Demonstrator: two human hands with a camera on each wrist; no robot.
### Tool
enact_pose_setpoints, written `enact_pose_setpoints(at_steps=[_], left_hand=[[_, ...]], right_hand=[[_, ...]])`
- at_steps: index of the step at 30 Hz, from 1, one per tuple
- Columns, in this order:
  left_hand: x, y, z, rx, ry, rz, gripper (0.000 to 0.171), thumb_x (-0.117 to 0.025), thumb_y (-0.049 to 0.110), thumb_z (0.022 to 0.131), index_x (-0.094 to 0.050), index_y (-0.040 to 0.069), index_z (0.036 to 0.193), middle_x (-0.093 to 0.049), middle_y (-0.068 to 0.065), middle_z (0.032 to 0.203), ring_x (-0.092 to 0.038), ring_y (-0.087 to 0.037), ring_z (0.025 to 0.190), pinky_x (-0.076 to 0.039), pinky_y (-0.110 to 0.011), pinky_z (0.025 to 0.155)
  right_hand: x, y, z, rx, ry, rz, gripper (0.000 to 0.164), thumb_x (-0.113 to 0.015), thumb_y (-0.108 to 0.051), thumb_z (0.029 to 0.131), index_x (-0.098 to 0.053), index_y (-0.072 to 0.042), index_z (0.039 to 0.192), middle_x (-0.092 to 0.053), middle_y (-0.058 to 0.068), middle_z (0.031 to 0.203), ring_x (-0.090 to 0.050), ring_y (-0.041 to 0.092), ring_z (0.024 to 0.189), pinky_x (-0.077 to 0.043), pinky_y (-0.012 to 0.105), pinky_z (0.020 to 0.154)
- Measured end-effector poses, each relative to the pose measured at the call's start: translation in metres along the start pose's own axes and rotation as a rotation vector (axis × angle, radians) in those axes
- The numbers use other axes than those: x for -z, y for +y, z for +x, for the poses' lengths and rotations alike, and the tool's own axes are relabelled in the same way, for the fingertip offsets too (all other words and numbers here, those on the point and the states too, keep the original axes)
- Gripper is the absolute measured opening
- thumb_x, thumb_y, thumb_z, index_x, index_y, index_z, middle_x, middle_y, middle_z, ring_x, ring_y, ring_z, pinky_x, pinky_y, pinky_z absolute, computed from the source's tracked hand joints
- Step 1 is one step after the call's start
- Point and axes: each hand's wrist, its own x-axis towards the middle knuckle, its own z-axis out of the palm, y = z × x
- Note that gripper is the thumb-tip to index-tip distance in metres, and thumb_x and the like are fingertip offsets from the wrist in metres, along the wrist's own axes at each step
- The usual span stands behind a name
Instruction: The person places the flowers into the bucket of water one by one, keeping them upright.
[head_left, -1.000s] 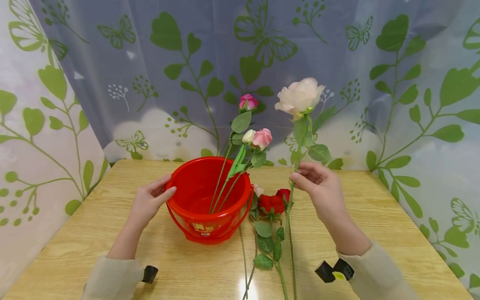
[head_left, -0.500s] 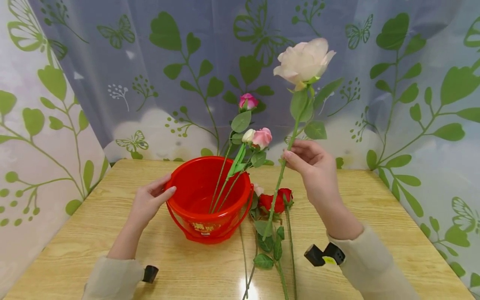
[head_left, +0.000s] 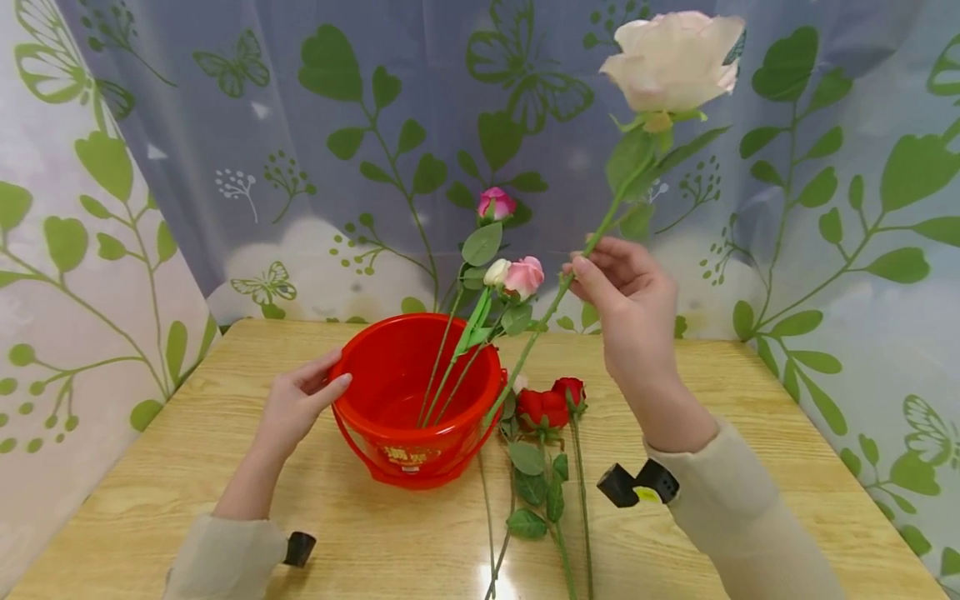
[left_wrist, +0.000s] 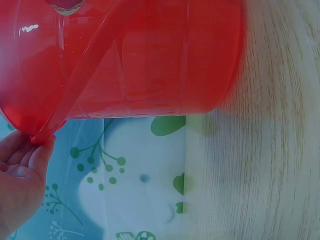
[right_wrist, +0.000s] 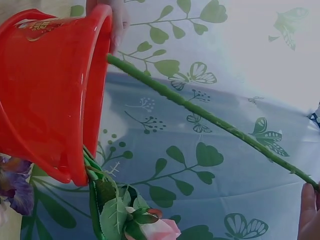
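My left hand (head_left: 294, 404) pinches the left rim of a red plastic bucket (head_left: 457, 446), thumb and fingers meeting there in the left wrist view. Standing in the bucket are a magenta rose (head_left: 495, 204), a pink rose (head_left: 525, 277) and a white bud (head_left: 497, 272), leaning right. To the right of it, my right hand (head_left: 637, 325) pinches the stem of a large white rose (head_left: 675, 62) between thumb and fingers. That rose tilts, bloom up and right. Its cut stem end (right_wrist: 111, 59) is by the bucket's mouth in the right wrist view.
Red roses (head_left: 543, 408) and other long-stemmed flowers lie on the wooden table (head_left: 675, 517), right of the bucket. A purple flower (right_wrist: 19, 185) shows beside the bucket in the right wrist view. A leaf-and-butterfly patterned curtain (head_left: 262, 125) hangs behind the table.
My right hand has lifted the white rose off the table and tilted it, its bloom rising right and its lower end swinging left to the bucket. The left hand and bucket have stayed put.
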Motion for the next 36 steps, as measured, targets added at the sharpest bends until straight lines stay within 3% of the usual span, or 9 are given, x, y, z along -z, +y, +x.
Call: enact_pose_setpoints(at_steps=[6, 12, 18, 26, 36], left_hand=[[0.000, 0.000, 0.000, -0.005, 0.003, 0.008, 0.052, -0.064, 0.022, 0.082, -0.048, -0.005, 0.124, -0.049, -0.018, 0.123, -0.049, -0.030, 0.108, -0.045, -0.018, 0.077], [0.000, 0.002, 0.000, -0.005, 0.001, -0.003, 0.052, -0.064, 0.022, 0.082, -0.048, -0.006, 0.124, -0.049, -0.018, 0.123, -0.049, -0.031, 0.109, -0.045, -0.018, 0.077], [0.000, 0.001, 0.000, 0.002, -0.003, 0.006, 0.053, -0.064, 0.023, 0.082, -0.048, -0.005, 0.124, -0.049, -0.018, 0.123, -0.049, -0.030, 0.109, -0.045, -0.019, 0.078], [0.001, 0.000, 0.000, 0.021, -0.008, 0.010, 0.055, -0.064, 0.026, 0.082, -0.047, -0.003, 0.125, -0.048, -0.017, 0.124, -0.048, -0.028, 0.111, -0.045, -0.020, 0.079], [0.000, 0.001, 0.000, 0.002, -0.002, 0.013, 0.053, -0.064, 0.023, 0.082, -0.048, -0.004, 0.124, -0.049, -0.019, 0.123, -0.048, -0.030, 0.110, -0.045, -0.017, 0.077]], right_hand=[[-0.006, 0.015, 0.007, 0.051, 0.050, 0.045, 0.013, -0.061, 0.003, 0.080, -0.058, -0.005, 0.090, -0.061, 0.005, 0.078, -0.061, 0.017, 0.072, -0.052, 0.026, 0.066], [-0.010, 0.038, 0.006, -0.026, 0.034, -0.053, 0.015, -0.060, 0.005, 0.080, -0.052, 0.001, 0.092, -0.058, 0.007, 0.081, -0.057, 0.014, 0.071, -0.052, 0.029, 0.068], [-0.016, 0.059, -0.003, -0.108, -0.048, -0.167, 0.021, -0.060, 0.005, 0.081, -0.049, 0.009, 0.098, -0.058, 0.014, 0.086, -0.057, 0.015, 0.072, -0.052, 0.029, 0.068], [-0.023, 0.083, -0.021, -0.167, -0.160, -0.277, 0.016, -0.062, 0.002, 0.079, -0.053, 0.003, 0.092, -0.060, 0.014, 0.085, -0.058, 0.016, 0.075, -0.051, 0.031, 0.069], [-0.030, 0.109, -0.033, -0.206, -0.238, -0.384, 0.018, -0.064, 0.003, 0.077, -0.054, 0.004, 0.093, -0.061, 0.014, 0.086, -0.059, 0.023, 0.081, -0.050, 0.028, 0.069]])
